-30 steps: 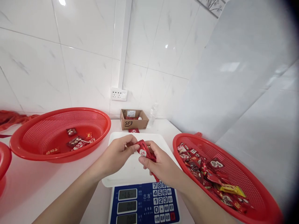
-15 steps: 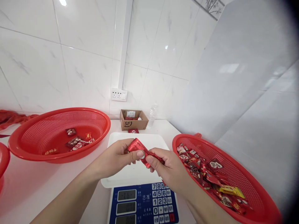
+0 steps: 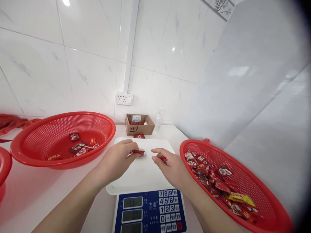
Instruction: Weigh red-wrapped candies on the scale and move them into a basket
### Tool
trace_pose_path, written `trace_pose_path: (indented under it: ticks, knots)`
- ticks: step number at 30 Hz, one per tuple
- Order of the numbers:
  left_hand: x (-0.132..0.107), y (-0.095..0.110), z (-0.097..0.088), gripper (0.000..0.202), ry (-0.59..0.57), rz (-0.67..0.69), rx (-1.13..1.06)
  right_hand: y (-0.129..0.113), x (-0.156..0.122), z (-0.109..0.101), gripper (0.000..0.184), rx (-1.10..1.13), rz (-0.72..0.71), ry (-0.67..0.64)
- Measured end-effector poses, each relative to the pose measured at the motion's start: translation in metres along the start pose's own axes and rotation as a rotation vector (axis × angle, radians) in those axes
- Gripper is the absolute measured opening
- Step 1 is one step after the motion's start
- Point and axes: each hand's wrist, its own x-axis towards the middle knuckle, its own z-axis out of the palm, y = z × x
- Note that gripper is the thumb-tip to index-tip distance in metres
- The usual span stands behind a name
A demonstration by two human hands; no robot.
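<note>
My left hand (image 3: 120, 159) is closed on a red candy packet (image 3: 138, 152), whose shiny end sticks out past my fingertips above the white scale pan (image 3: 141, 176). My right hand (image 3: 171, 165) is over the pan's right side. Its thumb and index finger are apart, while the other fingers curl round a red wrapper (image 3: 164, 160), mostly hidden. Below the pan is the blue scale panel (image 3: 152, 210) with its displays and number keys.
A red basket (image 3: 269, 194) of wrapped candies stands at right. Another red basket (image 3: 29, 155) with several packets is at left, beside part of a third. At the back are a cardboard box (image 3: 142, 130), a clear bottle (image 3: 159, 119) and a red packet (image 3: 139, 136).
My hands have moved apart, each with a red packet. The packet in my left hand has turned from flat-side view to end-on, and my right thumb and index finger have opened.
</note>
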Motion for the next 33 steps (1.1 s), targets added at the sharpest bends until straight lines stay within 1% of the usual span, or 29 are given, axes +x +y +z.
trace_pose_path:
  ticks: [1,3,7,9,10,12,14,16,18,20,22,24,26,29,33]
  knots:
    - [0.0,-0.001,0.002,0.02,-0.012,0.001,0.073,0.003,0.002,0.0,0.028,-0.025,0.011,0.018]
    - [-0.001,-0.003,0.005,0.02,-0.109,0.019,0.184,0.007,0.005,0.002,0.029,-0.035,0.022,0.041]
    - [-0.006,-0.005,0.004,0.02,-0.421,0.059,0.315,0.015,0.012,0.009,0.033,0.116,0.037,0.026]
    - [-0.008,-0.005,0.001,0.021,-0.505,0.056,0.332,0.021,0.015,0.012,0.033,0.184,0.006,0.03]
    - [-0.009,-0.005,-0.001,0.021,-0.519,0.048,0.329,0.025,0.016,0.013,0.032,0.2,-0.013,0.042]
    - [-0.009,-0.006,-0.003,0.019,-0.501,0.034,0.313,0.029,0.017,0.013,0.031,0.201,-0.031,0.068]
    - [-0.007,-0.008,-0.002,0.02,-0.445,0.022,0.308,0.031,0.015,0.009,0.03,0.178,-0.027,0.079]
    - [-0.005,-0.012,0.002,0.023,-0.383,0.013,0.323,0.028,0.01,0.004,0.026,0.127,-0.033,0.061]
    - [-0.003,-0.016,0.008,0.03,-0.352,0.007,0.34,0.024,0.004,0.002,0.023,0.061,-0.056,-0.009]
    - [-0.001,-0.021,0.014,0.034,-0.345,0.007,0.351,0.02,-0.001,0.003,0.022,0.0,-0.101,-0.115]
    - [0.001,-0.024,0.02,0.031,-0.34,0.004,0.367,0.019,-0.005,0.008,0.025,-0.051,-0.151,-0.213]
    - [0.002,-0.025,0.023,0.027,-0.326,0.005,0.381,0.021,-0.005,0.013,0.029,-0.088,-0.167,-0.263]
    - [0.003,-0.025,0.024,0.024,-0.315,0.009,0.386,0.024,-0.003,0.015,0.03,-0.119,-0.143,-0.264]
    - [0.004,-0.023,0.022,0.024,-0.291,0.021,0.38,0.029,0.002,0.012,0.033,-0.146,-0.092,-0.206]
    - [0.005,-0.025,0.02,0.031,-0.238,0.069,0.381,0.029,0.004,0.001,0.052,-0.177,-0.042,-0.183]
